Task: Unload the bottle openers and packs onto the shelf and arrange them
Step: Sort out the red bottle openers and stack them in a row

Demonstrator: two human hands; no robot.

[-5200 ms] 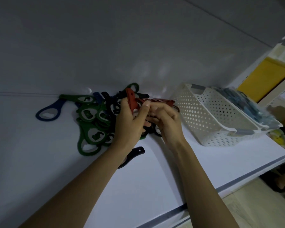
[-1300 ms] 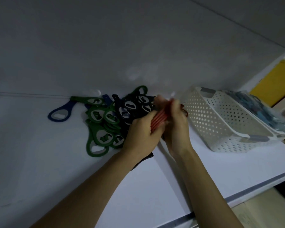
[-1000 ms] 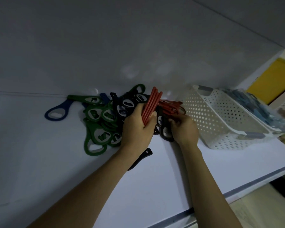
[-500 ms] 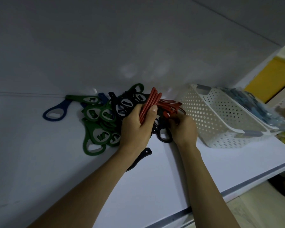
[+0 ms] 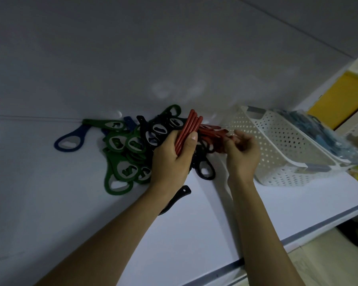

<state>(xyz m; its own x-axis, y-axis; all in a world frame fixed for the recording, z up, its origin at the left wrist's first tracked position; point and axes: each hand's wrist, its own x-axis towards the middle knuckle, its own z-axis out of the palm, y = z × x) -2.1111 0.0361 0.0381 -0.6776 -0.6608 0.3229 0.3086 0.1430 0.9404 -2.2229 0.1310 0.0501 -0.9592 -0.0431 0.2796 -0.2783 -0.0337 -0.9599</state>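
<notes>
Two hands work at a heap of bottle openers on a white shelf.
A blue opener lies at the left, just beside heaped green openers and black openers. The left hand grips a tilted stack of red openers. The right hand, fingers curled, is at the loose red openers; I cannot tell whether it pinches one. A white basket stands to the right, with blue packs along its far rim.

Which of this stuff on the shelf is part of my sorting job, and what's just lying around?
Job: red opener stack in left hand; loose red openers pinched by right hand; green openers; black openers; blue opener; blue packs; white basket; shelf.
Lying about: yellow panel, far right.
</notes>
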